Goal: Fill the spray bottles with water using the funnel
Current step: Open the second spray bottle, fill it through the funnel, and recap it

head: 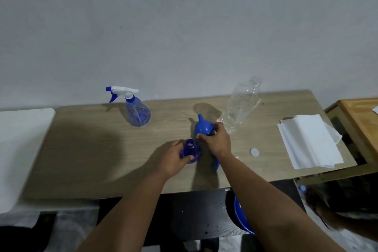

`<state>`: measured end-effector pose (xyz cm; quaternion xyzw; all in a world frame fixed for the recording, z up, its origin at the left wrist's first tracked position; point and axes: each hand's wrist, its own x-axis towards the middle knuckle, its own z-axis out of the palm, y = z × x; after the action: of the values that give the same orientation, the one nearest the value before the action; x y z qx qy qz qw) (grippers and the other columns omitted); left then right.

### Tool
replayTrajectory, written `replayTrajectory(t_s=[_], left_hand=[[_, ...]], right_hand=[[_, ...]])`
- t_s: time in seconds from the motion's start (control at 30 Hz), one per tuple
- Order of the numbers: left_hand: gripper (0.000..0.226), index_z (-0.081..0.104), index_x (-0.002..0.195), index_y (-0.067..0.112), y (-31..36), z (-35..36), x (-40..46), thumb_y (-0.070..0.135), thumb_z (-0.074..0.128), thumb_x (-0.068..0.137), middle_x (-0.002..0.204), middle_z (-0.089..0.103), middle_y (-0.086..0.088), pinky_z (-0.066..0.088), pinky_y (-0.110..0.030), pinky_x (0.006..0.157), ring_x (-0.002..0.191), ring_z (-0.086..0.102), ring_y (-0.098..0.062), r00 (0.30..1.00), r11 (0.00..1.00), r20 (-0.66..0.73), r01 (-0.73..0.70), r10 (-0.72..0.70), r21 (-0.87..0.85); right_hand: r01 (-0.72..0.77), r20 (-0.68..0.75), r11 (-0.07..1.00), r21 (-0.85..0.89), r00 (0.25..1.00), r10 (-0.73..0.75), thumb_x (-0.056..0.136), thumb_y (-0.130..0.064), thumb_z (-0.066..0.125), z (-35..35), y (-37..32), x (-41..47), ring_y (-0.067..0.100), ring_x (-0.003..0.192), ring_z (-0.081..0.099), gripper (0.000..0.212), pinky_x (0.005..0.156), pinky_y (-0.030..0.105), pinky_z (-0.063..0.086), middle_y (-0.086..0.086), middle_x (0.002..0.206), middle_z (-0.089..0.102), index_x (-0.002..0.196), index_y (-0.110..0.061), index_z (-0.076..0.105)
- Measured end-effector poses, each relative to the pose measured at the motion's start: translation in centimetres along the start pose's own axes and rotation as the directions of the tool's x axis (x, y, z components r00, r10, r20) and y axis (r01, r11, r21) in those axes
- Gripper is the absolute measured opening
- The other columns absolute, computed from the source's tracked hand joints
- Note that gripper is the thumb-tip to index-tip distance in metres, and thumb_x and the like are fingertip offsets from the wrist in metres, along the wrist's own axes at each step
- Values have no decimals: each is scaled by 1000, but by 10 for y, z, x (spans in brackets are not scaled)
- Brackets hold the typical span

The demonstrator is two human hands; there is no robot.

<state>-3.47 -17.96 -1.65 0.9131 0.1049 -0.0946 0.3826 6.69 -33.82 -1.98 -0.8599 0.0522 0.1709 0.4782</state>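
A plain grey-white wall [184, 26], faintly smudged, is seen behind a light wood-grain table [92, 149]. A white surface [20, 149] adjoins its left end; an orange-topped wooden stand [360, 116] is at right. Lighting is dim.

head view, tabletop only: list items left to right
Spray bottle with trigger head → open spray bottle held by left hand → white cap → stack of white paper towels. Funnel and clear bottle overlap; skipped.
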Motion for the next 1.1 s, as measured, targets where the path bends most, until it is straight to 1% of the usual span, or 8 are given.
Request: replayTrajectory(t_s=[0.1, 0.33, 0.53, 0.63, 0.77, 0.93, 1.0, 1.1], left_hand=[[49, 62, 133, 17, -3, 5, 2, 24, 76, 87, 130, 60, -1, 28, -2, 76, 118, 55, -16, 1000, 1000, 2, 19, -19, 1], [49, 63, 131, 15, -2, 6, 1, 23, 78, 85, 130, 60, -1, 33, -16, 84, 118, 59, -20, 998, 997, -10, 58, -59, -57], [40, 68, 120, 13, -1, 7, 0, 20, 80, 82, 117, 65, -2, 40, -24, 82, 106, 64, -20, 997, 993, -24, 69, -71, -99], [41, 68, 119, 11, -3, 11, 0, 20, 81, 82, 116, 66, -3, 39, -23, 81, 102, 63, -18, 996, 989, -39, 78, -83, -124], [39, 67, 119, 13, -1, 10, -1, 22, 79, 84, 116, 64, 0, 35, -20, 77, 100, 61, -16, 996, 991, -39, 79, -84, -106], [39, 70, 115, 13, -3, 15, -2, 16, 81, 78, 111, 66, -5, 48, -33, 87, 102, 64, -26, 993, 984, -56, 90, -99, -156], [35, 70, 110, 11, -6, 20, -1, 16, 81, 77, 109, 64, -5, 50, -38, 90, 101, 64, -27, 994, 984, -62, 83, -94, -160], [25, 67, 96, 10, -6, 26, -1, 20, 81, 78, 102, 61, -5, 50, -42, 87, 96, 64, -30, 994, 986, -62, 79, -89, -148]], right_hand=[[8, -8, 985, -174, 1000, -10, 83, -33, 85, -3, -7, 0, 26, 107, 69, 55, 84, 34, 49, 3, 116, 72, 129, -18, 58], [-30, 0, 871, -490, 999, 34, 94, -29, 64, -48, 3, -22, 31, 103, 72, 26, 83, 33, 53, 9, 109, 76, 114, -16, 75], [-170, 68, 723, -669, 955, 288, 78, -38, 80, -83, 38, -31, 17, 64, 73, 33, 64, 30, 58, 4, 78, 76, 91, -11, 65], [-168, 70, 733, -659, 957, 282, 79, -48, 80, -73, 55, -35, 19, 76, 74, 42, 75, 36, 62, 1, 83, 71, 93, -17, 57], [-123, 114, 757, -642, 961, 252, 80, -45, 80, -66, 53, -30, 25, 82, 73, 42, 75, 36, 60, 5, 82, 70, 99, -9, 69], [-6, 155, 943, -332, 986, 61, 84, -31, 85, -86, -8, -31, 27, 69, 76, 26, 67, 40, 65, 9, 71, 75, 75, -9, 75], [105, 115, 993, -57, 989, -98, 87, -27, 85, -90, -45, -40, 22, 68, 72, 24, 63, 36, 63, 5, 71, 71, 80, -7, 74], [232, 31, 924, 302, 967, -253, 89, -23, 85, -85, -88, -56, 23, 74, 72, 26, 68, 40, 65, 13, 83, 69, 101, -2, 74]])
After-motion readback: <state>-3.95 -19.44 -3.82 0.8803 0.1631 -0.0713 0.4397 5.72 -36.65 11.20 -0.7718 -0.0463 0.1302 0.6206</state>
